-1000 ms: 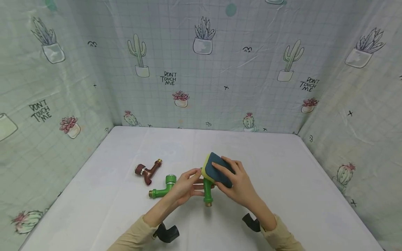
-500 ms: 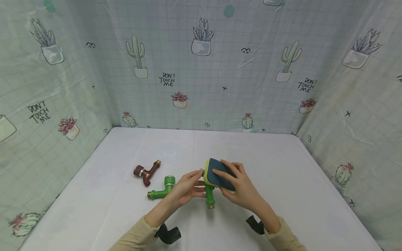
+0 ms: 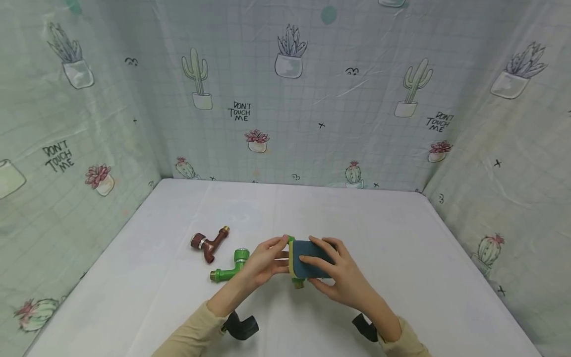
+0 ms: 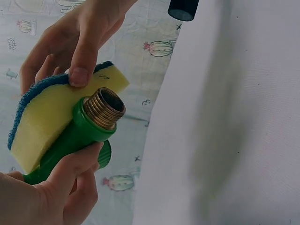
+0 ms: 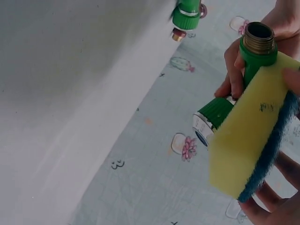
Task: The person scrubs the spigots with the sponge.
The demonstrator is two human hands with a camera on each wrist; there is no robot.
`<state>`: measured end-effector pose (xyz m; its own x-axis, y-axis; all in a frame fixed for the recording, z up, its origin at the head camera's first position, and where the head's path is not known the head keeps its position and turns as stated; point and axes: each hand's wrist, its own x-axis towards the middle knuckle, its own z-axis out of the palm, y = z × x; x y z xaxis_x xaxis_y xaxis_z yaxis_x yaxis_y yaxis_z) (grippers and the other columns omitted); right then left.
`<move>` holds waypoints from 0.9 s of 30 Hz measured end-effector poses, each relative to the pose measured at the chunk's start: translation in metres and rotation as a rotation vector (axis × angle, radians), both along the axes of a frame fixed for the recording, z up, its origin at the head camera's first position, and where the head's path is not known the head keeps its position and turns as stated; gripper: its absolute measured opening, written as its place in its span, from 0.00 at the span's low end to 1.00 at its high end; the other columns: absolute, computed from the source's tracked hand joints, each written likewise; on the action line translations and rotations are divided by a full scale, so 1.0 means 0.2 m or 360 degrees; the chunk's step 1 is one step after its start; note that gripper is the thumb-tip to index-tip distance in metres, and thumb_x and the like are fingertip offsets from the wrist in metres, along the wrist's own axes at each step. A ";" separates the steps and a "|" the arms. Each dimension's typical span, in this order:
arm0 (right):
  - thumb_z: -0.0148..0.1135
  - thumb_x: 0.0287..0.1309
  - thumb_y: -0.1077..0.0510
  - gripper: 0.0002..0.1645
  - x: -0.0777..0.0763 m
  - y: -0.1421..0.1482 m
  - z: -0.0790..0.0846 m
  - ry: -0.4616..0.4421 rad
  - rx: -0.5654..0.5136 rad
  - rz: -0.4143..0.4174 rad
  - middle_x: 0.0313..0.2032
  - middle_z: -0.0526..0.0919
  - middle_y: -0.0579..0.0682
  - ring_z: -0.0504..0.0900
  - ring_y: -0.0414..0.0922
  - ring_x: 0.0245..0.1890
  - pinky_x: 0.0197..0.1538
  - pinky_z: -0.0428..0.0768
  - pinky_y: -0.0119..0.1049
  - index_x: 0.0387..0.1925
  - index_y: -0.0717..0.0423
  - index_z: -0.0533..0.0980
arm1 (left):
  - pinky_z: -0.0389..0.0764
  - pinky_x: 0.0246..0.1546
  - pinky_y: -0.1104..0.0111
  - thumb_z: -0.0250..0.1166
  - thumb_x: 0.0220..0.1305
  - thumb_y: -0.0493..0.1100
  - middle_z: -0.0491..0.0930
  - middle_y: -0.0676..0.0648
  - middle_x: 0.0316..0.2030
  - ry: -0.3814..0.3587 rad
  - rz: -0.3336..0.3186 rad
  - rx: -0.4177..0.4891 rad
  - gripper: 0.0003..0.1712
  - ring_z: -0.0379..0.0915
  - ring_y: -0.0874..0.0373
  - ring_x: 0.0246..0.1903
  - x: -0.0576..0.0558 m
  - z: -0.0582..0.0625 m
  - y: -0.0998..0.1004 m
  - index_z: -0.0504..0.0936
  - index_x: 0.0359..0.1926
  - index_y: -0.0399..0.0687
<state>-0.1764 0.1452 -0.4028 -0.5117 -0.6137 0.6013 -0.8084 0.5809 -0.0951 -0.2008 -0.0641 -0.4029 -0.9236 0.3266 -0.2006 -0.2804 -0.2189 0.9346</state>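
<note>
My left hand (image 3: 266, 264) grips a green tap (image 4: 79, 136) with a threaded brass end, held above the table. In the right wrist view its green knob (image 5: 215, 111) with a silvery rim shows beside the sponge. My right hand (image 3: 345, 272) holds a yellow sponge (image 5: 253, 122) with a dark blue scouring side (image 3: 308, 255), thumb on one face and fingers spread over the other. The yellow face lies against the tap's body and hides most of it in the head view, where only the ends show.
Left of my hands, another green tap (image 3: 228, 274) and a brown tap (image 3: 209, 245) lie on the white table (image 3: 357, 213). A black bent piece (image 3: 241, 327) lies by my left sleeve, another black piece (image 3: 365, 327) by my right. Patterned cloth (image 3: 285, 124) walls the table's back and sides.
The sponge has moved down along the tap and turned more level, covering more of it. The tap's lower end shows less and sits slightly higher. Both hands keep their holds.
</note>
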 end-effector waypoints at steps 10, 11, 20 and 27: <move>0.72 0.37 0.56 0.32 -0.07 0.00 0.02 0.0038 -0.0115 -0.0070 0.57 0.69 0.56 0.63 0.51 0.53 0.46 0.76 0.49 0.50 0.40 0.74 | 0.78 0.40 0.52 0.53 0.61 0.56 0.77 0.41 0.38 0.0017 -0.0095 -0.0022 0.37 0.78 0.52 0.38 0.01 -0.02 -0.02 0.59 0.62 0.35; 0.71 0.38 0.56 0.32 -0.08 0.01 0.03 0.0031 -0.0118 -0.0088 0.57 0.69 0.56 0.63 0.51 0.53 0.46 0.76 0.49 0.50 0.40 0.74 | 0.79 0.40 0.52 0.53 0.61 0.57 0.77 0.41 0.38 0.0019 -0.0097 -0.0023 0.37 0.78 0.52 0.38 0.02 -0.02 -0.02 0.60 0.61 0.35; 0.71 0.37 0.58 0.31 -0.13 0.05 0.03 0.0020 -0.0109 -0.0176 0.57 0.68 0.55 0.63 0.52 0.53 0.45 0.76 0.49 0.49 0.40 0.75 | 0.80 0.38 0.54 0.54 0.60 0.57 0.78 0.44 0.34 0.0002 -0.0070 -0.0017 0.36 0.79 0.51 0.37 0.02 -0.02 -0.03 0.62 0.59 0.35; 0.71 0.33 0.59 0.33 -0.09 0.06 0.02 0.0092 0.0013 -0.0001 0.59 0.66 0.54 0.61 0.57 0.57 0.48 0.74 0.52 0.47 0.38 0.75 | 0.80 0.40 0.57 0.48 0.65 0.56 0.76 0.39 0.37 -0.0041 -0.0032 0.0018 0.34 0.78 0.50 0.38 0.01 -0.01 -0.02 0.58 0.61 0.35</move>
